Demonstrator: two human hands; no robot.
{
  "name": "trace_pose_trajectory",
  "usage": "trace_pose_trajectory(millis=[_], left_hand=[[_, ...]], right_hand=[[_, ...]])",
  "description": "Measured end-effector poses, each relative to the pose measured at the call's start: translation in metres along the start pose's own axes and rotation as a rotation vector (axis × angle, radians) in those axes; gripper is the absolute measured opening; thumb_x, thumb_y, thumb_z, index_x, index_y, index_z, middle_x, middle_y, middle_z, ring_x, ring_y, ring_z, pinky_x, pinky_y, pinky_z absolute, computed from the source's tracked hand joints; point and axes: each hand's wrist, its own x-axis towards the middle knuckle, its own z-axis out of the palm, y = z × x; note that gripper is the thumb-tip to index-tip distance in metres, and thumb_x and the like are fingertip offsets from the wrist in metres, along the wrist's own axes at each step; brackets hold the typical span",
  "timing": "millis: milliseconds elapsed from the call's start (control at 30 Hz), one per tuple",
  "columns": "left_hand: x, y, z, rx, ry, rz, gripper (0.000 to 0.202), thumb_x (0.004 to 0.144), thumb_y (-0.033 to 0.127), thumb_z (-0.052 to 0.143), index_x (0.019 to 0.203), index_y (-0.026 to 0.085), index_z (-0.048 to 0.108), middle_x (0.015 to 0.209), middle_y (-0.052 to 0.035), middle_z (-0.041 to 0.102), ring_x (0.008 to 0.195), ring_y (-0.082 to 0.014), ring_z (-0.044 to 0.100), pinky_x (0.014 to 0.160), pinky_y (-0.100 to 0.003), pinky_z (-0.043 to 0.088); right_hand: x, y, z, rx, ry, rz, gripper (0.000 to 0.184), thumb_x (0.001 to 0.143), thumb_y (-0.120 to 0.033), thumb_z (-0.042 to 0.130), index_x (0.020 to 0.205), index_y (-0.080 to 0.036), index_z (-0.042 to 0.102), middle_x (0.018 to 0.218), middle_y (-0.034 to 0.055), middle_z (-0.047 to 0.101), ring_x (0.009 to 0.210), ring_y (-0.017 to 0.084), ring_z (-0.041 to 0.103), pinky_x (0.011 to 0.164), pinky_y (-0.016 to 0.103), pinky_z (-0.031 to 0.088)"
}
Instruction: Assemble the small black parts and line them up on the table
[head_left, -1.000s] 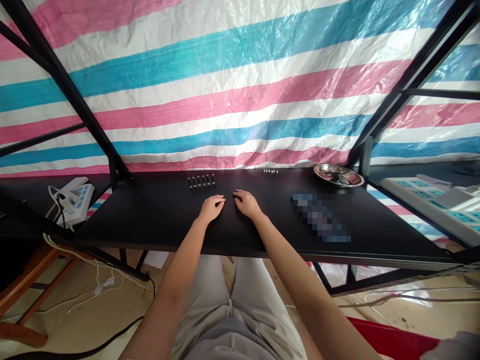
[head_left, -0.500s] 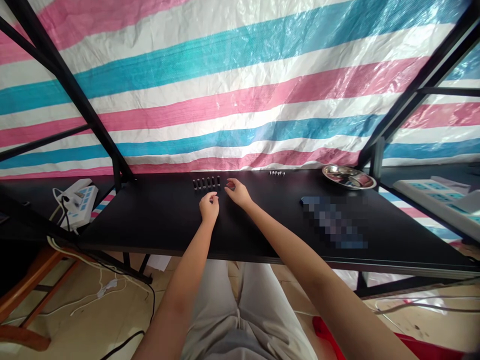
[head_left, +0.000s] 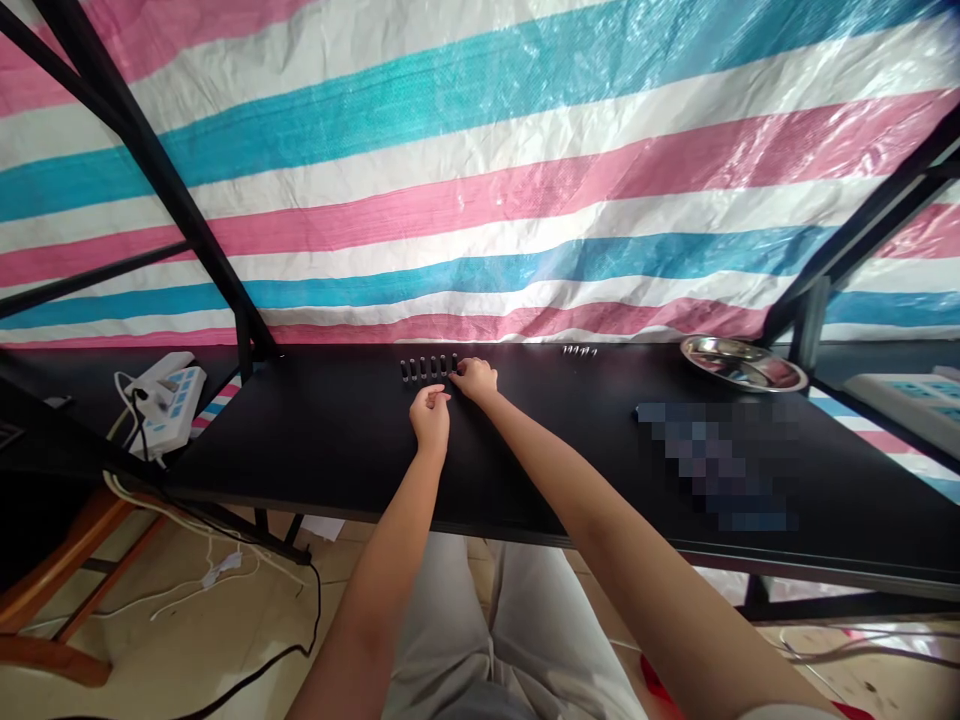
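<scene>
Several small black cylinders (head_left: 423,368) with pale ends stand in a line across the black table (head_left: 300,440), toward its far side. My right hand (head_left: 476,379) is at the right end of this line, its thumb and fingers closed around the last black cylinder (head_left: 454,362), which they partly cover. Just in front of the line is my left hand (head_left: 430,417), fingers curled in and thumb against them. Whether it holds anything small is hidden. To the right, near the back edge, lies a short row of small shiny metal pieces (head_left: 579,351).
A round steel dish (head_left: 694,352) sits at the back right. Nearer me on the right lies a blurred-out dark flat object (head_left: 712,465). Black metal posts (head_left: 217,270) rise at both sides. A white power strip (head_left: 176,410) with cables is at the left.
My right hand has moved in to the rightmost black cylinder, and its fingers have closed. My left hand stays curled in front of the line. The view has shifted slightly left.
</scene>
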Motion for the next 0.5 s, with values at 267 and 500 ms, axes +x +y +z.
trace_pose_trajectory(millis=[267, 500], left_hand=[[-0.002, 0.006, 0.004, -0.026, -0.076, -0.056, 0.017, 0.074, 0.012, 0.047, 0.086, 0.013, 0.06, 0.069, -0.0029, 0.063, 0.067, -0.012, 0.06, 0.066, -0.024, 0.048], [-0.013, 0.012, 0.008, 0.039, -0.255, 0.13, 0.044, 0.075, 0.034, 0.06, 0.114, 0.016, 0.046, 0.079, -0.0008, 0.059, 0.054, -0.0064, 0.054, 0.056, -0.02, 0.045]], right_hand=[[-0.012, 0.008, -0.006, 0.103, 0.09, -0.092, 0.015, 0.076, -0.03, 0.053, 0.083, -0.02, 0.062, 0.085, 0.003, 0.065, 0.085, 0.019, 0.055, 0.071, 0.03, 0.034], [-0.065, 0.023, -0.045, -0.181, 0.274, -0.488, 0.015, 0.081, -0.026, 0.049, 0.082, -0.016, 0.059, 0.083, 0.0073, 0.062, 0.079, 0.02, 0.05, 0.069, 0.032, 0.026]])
